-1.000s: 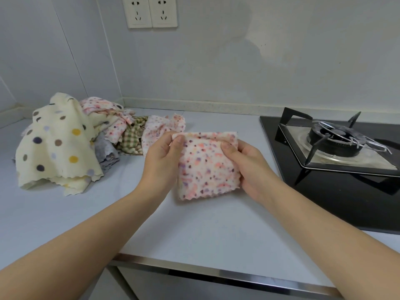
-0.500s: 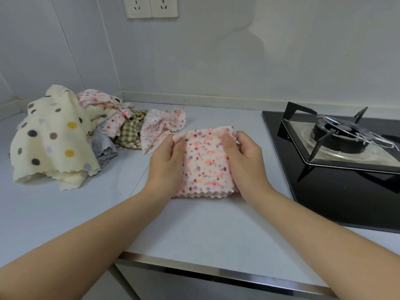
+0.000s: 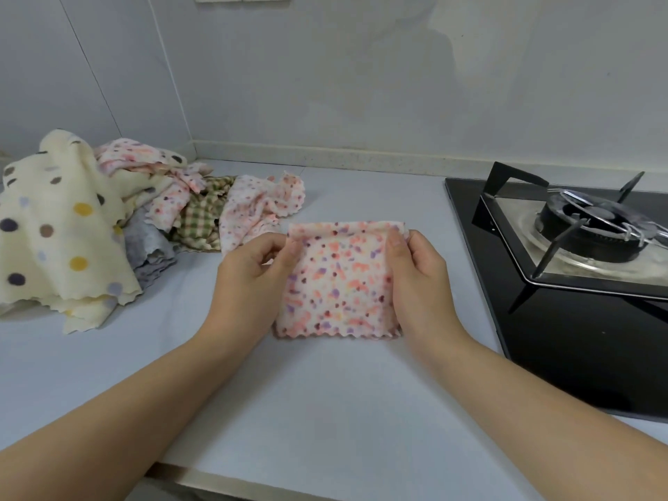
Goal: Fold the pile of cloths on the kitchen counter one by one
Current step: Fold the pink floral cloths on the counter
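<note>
Since half a second ago the two hands have drawn apart to the sides of the folded cloth (image 3: 339, 280), which now shows wider, nearly square; the left hand (image 3: 253, 273) pinches its top left corner with curled fingers; the right hand (image 3: 419, 280) grips the top right corner, thumb on top; the cloth is soft, fleecy, speckled pink and purple, its scalloped lower edge down on the pale counter (image 3: 325, 410); to the left lies the rumpled pile (image 3: 162, 211), with a cream dotted cloth (image 3: 61, 240), a grey one (image 3: 148, 254) and a checked one (image 3: 202, 222); to the right sits a glossy black stove (image 3: 578, 338) with a metal burner (image 3: 592, 229); behind stands a plain pale wall (image 3: 361, 85).
</note>
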A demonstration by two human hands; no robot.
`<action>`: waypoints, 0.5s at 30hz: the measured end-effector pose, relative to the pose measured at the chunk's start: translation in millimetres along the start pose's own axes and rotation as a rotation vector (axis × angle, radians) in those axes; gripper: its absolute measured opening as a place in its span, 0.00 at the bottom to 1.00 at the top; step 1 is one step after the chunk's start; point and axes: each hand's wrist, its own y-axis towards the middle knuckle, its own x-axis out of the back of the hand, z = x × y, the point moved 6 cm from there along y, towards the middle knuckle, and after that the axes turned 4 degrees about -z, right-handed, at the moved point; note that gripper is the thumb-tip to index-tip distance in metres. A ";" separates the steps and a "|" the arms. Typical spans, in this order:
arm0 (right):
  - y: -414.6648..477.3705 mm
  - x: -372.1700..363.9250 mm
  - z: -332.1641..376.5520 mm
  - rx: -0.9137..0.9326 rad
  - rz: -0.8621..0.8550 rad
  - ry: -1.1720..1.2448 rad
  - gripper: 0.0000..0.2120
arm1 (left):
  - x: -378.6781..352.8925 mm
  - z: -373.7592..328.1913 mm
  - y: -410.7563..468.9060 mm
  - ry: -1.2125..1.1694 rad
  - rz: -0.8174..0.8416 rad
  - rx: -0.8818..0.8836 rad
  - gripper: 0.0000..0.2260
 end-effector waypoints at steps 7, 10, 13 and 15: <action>-5.5 2.4 -4.8 -0.069 -0.013 0.023 0.16 | -4.0 1.8 -4.1 0.033 -0.041 0.063 0.19; -4.0 1.9 -5.2 -0.123 -0.016 0.033 0.13 | -7.8 4.0 -3.3 -0.014 0.034 0.176 0.23; 2.6 1.3 6.0 -0.156 0.005 0.011 0.15 | -12.9 -10.5 2.9 -0.079 0.108 0.264 0.19; 9.7 2.0 25.1 -0.149 -0.011 -0.018 0.16 | -14.0 -23.6 11.3 -0.040 0.089 0.313 0.18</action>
